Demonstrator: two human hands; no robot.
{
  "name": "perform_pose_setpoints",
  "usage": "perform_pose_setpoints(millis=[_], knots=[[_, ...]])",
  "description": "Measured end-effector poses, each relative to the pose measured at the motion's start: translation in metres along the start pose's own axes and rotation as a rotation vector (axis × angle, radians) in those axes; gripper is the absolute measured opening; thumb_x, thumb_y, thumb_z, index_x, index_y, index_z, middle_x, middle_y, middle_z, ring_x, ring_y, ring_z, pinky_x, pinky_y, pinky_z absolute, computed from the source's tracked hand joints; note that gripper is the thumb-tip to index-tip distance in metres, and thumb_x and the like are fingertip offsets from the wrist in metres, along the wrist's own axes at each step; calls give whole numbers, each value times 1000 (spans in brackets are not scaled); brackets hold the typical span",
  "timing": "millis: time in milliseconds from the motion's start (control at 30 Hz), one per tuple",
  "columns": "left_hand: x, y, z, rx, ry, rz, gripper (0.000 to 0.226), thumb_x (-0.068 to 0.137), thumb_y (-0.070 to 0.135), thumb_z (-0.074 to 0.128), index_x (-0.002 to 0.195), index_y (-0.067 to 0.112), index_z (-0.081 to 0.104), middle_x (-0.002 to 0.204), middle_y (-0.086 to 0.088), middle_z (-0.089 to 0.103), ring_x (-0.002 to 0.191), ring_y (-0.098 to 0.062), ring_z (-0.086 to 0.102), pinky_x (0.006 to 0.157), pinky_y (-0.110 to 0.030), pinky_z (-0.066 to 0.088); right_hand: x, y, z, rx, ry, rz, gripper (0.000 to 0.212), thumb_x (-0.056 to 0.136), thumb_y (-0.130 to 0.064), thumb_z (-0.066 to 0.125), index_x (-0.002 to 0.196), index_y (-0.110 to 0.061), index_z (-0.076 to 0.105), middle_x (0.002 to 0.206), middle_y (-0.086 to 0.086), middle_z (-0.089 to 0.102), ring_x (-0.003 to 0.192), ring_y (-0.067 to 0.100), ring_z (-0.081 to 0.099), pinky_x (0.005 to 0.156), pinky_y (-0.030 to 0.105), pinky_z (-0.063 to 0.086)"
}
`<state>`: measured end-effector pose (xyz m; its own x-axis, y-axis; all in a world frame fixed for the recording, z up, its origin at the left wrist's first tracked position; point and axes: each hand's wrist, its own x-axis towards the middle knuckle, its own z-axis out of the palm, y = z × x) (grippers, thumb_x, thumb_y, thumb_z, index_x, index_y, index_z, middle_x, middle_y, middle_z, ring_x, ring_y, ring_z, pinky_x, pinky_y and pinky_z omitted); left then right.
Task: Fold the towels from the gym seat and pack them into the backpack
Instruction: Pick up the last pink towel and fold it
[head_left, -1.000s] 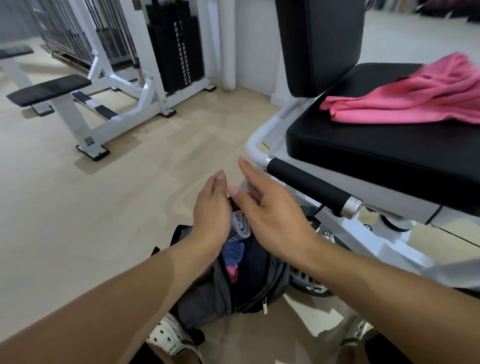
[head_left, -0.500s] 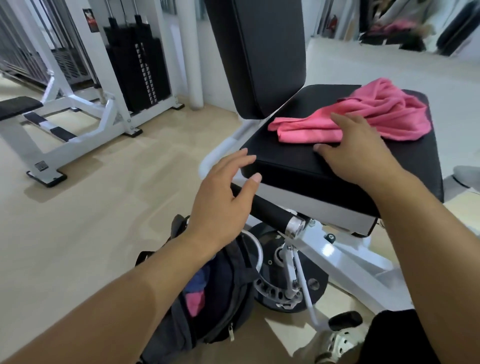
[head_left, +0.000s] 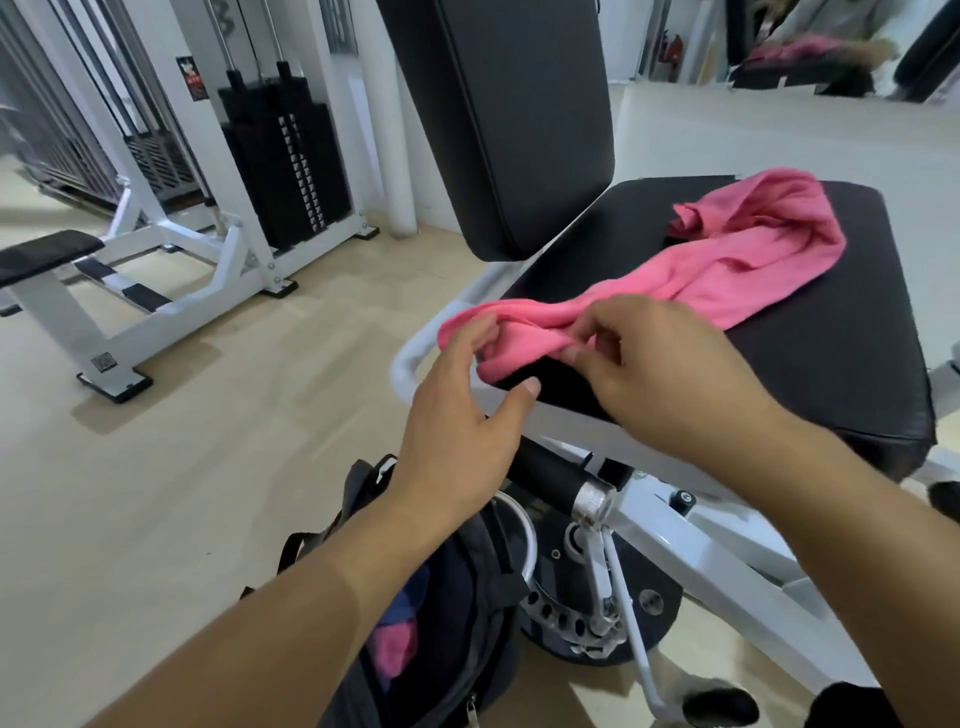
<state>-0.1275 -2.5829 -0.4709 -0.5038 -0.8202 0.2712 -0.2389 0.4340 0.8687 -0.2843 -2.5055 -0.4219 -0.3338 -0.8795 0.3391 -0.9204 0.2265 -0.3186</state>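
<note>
A pink towel (head_left: 737, 260) lies stretched in a crumpled band across the black gym seat (head_left: 810, 353), its near end hanging over the seat's front-left corner. My right hand (head_left: 660, 374) pinches that near end between thumb and fingers. My left hand (head_left: 462, 405) is at the same end, fingers curled around the towel's edge and thumb apart below it. The dark backpack (head_left: 467, 613) stands open on the floor under my left forearm, with blue and pink cloth showing inside.
The seat's black backrest (head_left: 498, 119) rises behind the towel. A padded roller and white frame (head_left: 587, 499) jut out below the seat beside the backpack. A weight-stack machine (head_left: 280, 166) and a bench (head_left: 47, 254) stand at the left on the light wooden floor.
Both hands left the backpack and rose to the seat. The right hand pulled the pink towel toward the front-left corner, and the left hand joined it at the near end.
</note>
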Motion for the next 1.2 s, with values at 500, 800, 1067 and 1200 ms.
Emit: perform_pose_setpoints(millis=[500,800,1067,1200], knots=[[10,-10,-22,-44,156,-67,40,77,-12,54,95,20,70,81,8,71,69,-1,64,53,-15,46,-14,10,4,-77,124,-8,40,90,-32,67,128,-24,66,123,1,65,114,27,53,98,46,45],[10,-30,-46,102,200,-62,44,74,-7,56,88,34,62,90,8,69,89,-17,64,72,-34,52,-13,-1,8,-240,61,-39,31,83,-34,73,113,-26,73,93,-1,65,93,27,53,83,42,42],[-1,-26,-65,223,-235,216,68,71,39,83,132,46,55,134,39,44,141,1,35,118,-37,33,-15,-12,15,-14,127,-131,10,77,-27,78,85,-24,72,81,-9,59,81,19,46,74,38,45],[-1,-25,-57,308,-147,300,60,72,68,71,124,40,64,129,24,62,141,-1,39,121,-46,27,-19,-22,10,114,188,-225,15,80,-39,67,83,-25,72,81,-13,62,82,11,43,79,26,36]])
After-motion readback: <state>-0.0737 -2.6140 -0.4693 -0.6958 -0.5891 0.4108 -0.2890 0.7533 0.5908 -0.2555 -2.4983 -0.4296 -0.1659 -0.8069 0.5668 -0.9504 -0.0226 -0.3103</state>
